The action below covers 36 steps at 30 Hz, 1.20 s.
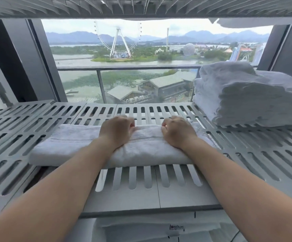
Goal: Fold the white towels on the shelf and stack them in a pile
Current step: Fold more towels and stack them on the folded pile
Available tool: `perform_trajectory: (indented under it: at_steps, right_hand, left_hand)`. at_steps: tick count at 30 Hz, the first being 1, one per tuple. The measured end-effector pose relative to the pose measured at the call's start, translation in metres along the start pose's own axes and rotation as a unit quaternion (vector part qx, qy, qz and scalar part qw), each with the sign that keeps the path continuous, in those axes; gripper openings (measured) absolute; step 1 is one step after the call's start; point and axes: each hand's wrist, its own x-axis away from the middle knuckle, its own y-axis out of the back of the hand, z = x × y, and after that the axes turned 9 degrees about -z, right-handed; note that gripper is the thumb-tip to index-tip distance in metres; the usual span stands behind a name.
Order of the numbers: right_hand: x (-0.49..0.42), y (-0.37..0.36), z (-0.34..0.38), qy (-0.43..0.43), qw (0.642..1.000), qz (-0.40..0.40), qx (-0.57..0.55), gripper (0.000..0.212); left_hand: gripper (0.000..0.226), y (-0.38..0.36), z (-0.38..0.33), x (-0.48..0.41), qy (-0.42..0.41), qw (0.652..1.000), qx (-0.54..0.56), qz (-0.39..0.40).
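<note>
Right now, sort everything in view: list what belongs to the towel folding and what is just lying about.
Job: towel, gripped by the left hand and right hand; pile of folded towels; shelf.
Lying about: white cloth overhead; labelled linen below.

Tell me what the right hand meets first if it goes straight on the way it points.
Nothing close: past the right hand lies only bare shelf to its far edge, then probably the window. The towel pile sits off to its right.
</note>
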Motion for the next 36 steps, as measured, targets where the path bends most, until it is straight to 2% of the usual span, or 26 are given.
perform_trajectory:
  at_steps: [3,7,10,12,16,17,19,21,28,31,36]
  right_hand:
    - [-0.002,0.003,-0.008,-0.005,1.000,0.001,-0.016,0.034]
    - [-0.004,0.008,-0.033,-0.054,0.998,0.003,0.029,0.033]
    - [-0.006,0.013,-0.054,-0.057,0.997,0.046,-0.009,0.032]
    - [-0.005,0.016,-0.065,-0.062,0.996,0.042,-0.049,0.031]
    - [-0.005,0.016,-0.075,-0.054,0.997,0.000,-0.059,0.029]
    - [-0.006,0.016,-0.076,-0.055,0.996,-0.004,-0.068,0.029]
    - [-0.009,0.016,-0.079,-0.080,0.991,0.001,-0.106,0.028]
    - [-0.012,0.014,-0.083,-0.119,0.980,0.017,-0.158,0.031]
    - [-0.015,0.021,-0.096,-0.147,0.967,0.004,-0.207,0.032]
    - [-0.014,0.030,-0.101,-0.210,0.955,0.030,-0.206,0.047]
    - [-0.006,0.042,-0.096,-0.271,0.888,0.079,-0.361,0.059]
  left_hand:
    - [0.016,0.002,-0.003,-0.006,0.009,0.999,-0.018,-0.046]
    - [0.014,0.000,-0.007,-0.010,-0.002,0.995,-0.037,-0.098]
    - [0.014,-0.004,-0.008,-0.014,0.008,0.996,-0.072,-0.050]
    - [0.014,-0.005,-0.008,-0.017,0.029,0.997,-0.069,-0.021]
    - [0.015,-0.009,-0.026,-0.016,0.016,0.995,-0.015,-0.093]
    - [0.020,-0.012,-0.032,-0.016,0.015,0.997,0.026,-0.077]
    - [0.028,-0.016,-0.042,-0.017,0.025,0.992,0.118,0.029]
    - [0.027,-0.019,-0.046,-0.017,0.020,0.984,0.147,0.100]
    - [0.030,-0.019,-0.055,-0.011,0.026,0.988,0.096,0.116]
    - [0.032,-0.016,-0.058,-0.010,0.030,0.989,0.081,0.120]
    - [0.034,-0.012,-0.061,-0.008,0.055,0.989,0.061,0.121]
